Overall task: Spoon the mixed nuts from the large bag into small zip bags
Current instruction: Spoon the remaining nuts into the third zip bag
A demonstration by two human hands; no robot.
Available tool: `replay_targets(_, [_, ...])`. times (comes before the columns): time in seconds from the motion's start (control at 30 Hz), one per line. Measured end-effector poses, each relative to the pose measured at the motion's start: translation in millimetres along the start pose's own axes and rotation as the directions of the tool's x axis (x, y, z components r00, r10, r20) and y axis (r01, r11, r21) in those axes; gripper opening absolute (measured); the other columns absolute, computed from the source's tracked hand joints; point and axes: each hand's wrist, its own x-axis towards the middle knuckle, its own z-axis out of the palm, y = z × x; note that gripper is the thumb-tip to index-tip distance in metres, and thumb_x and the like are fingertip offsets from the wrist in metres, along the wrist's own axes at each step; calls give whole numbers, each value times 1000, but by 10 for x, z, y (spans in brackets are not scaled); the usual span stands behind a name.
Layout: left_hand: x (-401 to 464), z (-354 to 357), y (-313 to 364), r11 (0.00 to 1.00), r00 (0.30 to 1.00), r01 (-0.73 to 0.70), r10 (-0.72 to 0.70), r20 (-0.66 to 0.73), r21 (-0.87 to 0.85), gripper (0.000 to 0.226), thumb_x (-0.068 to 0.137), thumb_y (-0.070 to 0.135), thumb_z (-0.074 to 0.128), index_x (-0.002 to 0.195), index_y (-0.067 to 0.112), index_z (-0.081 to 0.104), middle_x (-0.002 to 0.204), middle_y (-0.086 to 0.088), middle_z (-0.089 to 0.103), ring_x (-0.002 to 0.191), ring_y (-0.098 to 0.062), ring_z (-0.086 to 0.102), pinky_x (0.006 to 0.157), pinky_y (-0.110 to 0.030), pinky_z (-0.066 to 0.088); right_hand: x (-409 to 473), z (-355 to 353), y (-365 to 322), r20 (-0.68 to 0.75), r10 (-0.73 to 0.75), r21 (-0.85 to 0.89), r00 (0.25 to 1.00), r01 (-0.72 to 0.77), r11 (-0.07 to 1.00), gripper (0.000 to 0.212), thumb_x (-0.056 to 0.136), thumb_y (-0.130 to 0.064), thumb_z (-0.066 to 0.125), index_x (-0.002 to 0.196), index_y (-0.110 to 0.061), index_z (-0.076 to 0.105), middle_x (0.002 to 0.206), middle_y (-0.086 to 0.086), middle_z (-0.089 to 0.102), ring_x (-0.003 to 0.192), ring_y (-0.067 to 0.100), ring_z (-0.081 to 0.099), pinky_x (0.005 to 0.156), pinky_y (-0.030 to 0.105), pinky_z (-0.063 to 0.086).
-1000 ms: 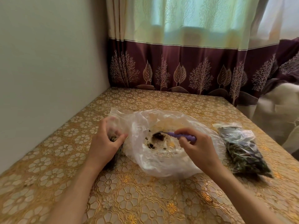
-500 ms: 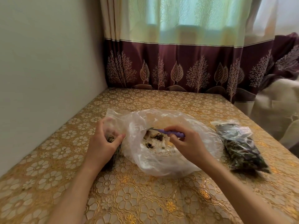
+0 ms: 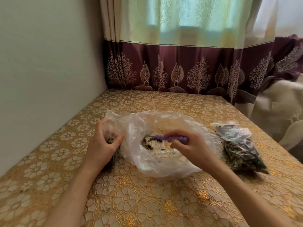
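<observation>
The large bag (image 3: 164, 163) held few nuts (image 3: 148, 145); right hand (image 3: 190, 146) pinched the purple spoon (image 3: 170, 138), lying crosswise, bowl leftward; left hand (image 3: 101, 148) gripped a small zip bag (image 3: 114, 154).

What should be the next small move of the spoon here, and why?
Probably scoop the few nuts left in the large bag and carry them left. The right hand holds the purple spoon inside it; the left hand holds the small zip bag beside it.

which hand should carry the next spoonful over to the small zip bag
Right. The right hand already grips the purple spoon inside the large bag; the left hand is holding the small zip bag beside it.
</observation>
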Motion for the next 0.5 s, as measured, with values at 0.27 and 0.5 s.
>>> replay_targets(0.27, [-10, 19, 14, 1000, 1000, -1, 1, -13, 16, 57, 77, 27, 75, 120, 33, 38, 79, 9, 64, 69, 5, 59, 58, -12, 39, -46, -228, 2, -163, 38, 218, 986, -2, 976, 19, 90, 1, 54, 85, -12, 67, 62, -2, 70, 55, 14, 63, 47, 15, 43])
replay_targets(0.5, [-16, 22, 0, 1000, 1000, 2, -2, -25, 4, 59, 78, 27, 75, 125, 28, 39, 81, 9, 64, 75, 2, 59, 63, -16, 41, -101, -137, 97, -140, 170, 373, 976, -107, 922, 28, 95, -2, 49, 77, 0, 70, 62, 7, 71, 48, 14, 61, 39, 18, 40])
